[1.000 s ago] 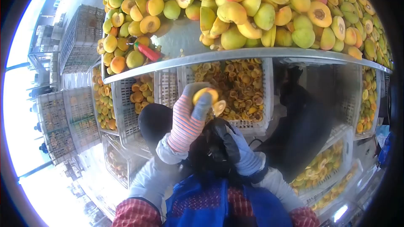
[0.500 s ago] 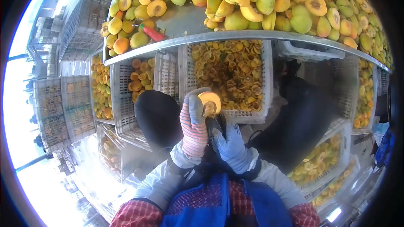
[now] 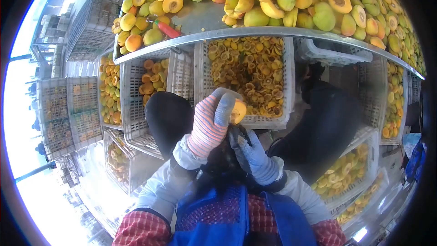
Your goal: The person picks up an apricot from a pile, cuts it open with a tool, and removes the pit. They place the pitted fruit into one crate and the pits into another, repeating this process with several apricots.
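Observation:
My left hand [image 3: 210, 119], in a striped glove, is closed around a peach half [image 3: 238, 112] with orange-yellow flesh at its cut face. Just below and to the right, my right hand [image 3: 256, 155] wears a blue glove with dark fingers. Those fingers are curled close under the peach half; whatever they hold, if anything, is hidden. Both hands are over my lap, in front of a white crate [image 3: 287, 91] full of thin, ring-like peach scraps [image 3: 227, 70].
A metal table [image 3: 205, 18] heaped with peaches [image 3: 324, 18], many halved, spans the top. On it lies a red-handled tool [image 3: 168, 29] with a metal loop. Crates of peaches [image 3: 154, 78] stand below left, others [image 3: 346, 173] at right. Stacked crates [image 3: 57, 118] line the far left.
My left hand has turned over the peach half and risen slightly, so less of the cut face shows. My right hand has shifted slightly down and right.

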Available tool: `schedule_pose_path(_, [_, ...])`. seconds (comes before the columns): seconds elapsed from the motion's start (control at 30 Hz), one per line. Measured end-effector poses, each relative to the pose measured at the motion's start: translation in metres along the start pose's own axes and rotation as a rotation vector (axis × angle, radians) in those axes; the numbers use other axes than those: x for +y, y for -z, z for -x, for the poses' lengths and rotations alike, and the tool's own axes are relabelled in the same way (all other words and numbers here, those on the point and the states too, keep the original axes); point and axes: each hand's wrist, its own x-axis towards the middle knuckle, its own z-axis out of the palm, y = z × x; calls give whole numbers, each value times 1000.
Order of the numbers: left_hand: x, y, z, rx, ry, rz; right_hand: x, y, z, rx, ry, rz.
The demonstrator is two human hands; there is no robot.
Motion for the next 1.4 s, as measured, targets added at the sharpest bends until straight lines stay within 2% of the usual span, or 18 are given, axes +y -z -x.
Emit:
schedule_pose_path(0.03, [0,4,-3,-57,-26,-18,-5,-6,2,31,-39,-88])
schedule_pose_path(0.13, [-3,8,-6,-185,-59,2,-32,2,-1,-453,-479,-403])
schedule_pose_path(0.23, [-12,7,-3,-189,293,285,-17,10,-13,-663,-637,-804])
schedule_pose_path(0.37, [-20,1,8,19,343,415,-5,13,-21,-758,-678,-998])
schedule_pose_path(0.47, [-22,8,12,70,458,489,1,10,-29,-839,-725,-1039])
schedule_pose_path(0.5, [-24,10,12,83,498,513,4,10,-29,-823,-705,-1013])
schedule_pose_path(0.6, [-24,11,10,248,705,907,6,11,-29,-769,-636,-953])
schedule_pose_path(0.7, [-49,36,17,526,417,551,-1,17,-41,-653,-614,-949])
schedule_pose_path(0.8, [-44,119,5,725,68,208,8,30,-49,-459,-654,-942])
schedule_pose_path(0.83, [-39,150,-5,772,-1,59,6,30,-49,-440,-651,-902])
schedule_pose_path(0.93, [-25,205,-37,492,128,-1570,0,25,-54,-343,-584,-673])
schedule_pose_path(1.03, [34,170,-104,588,-74,-933,5,24,-64,-264,-598,-584])
schedule_pose_path(1.1, [56,157,-160,508,-139,-872,4,25,-67,-133,-595,-524])
schedule_pose_path(1.17, [53,146,-222,521,-2,-1245,6,31,-69,-79,-568,-506])
schedule_pose_path(1.23, [34,130,-249,440,85,-1351,9,42,-71,-109,-521,-525])
schedule_pose_path(1.33, [1,145,-269,444,-71,-1147,-4,30,-68,131,-456,-378])
schedule_pose_path(1.37, [-12,158,-276,328,-79,-838,-4,30,-67,148,-421,-352])
schedule_pose_path(1.4, [-3,147,-263,330,-48,-826,-5,30,-66,163,-390,-322])
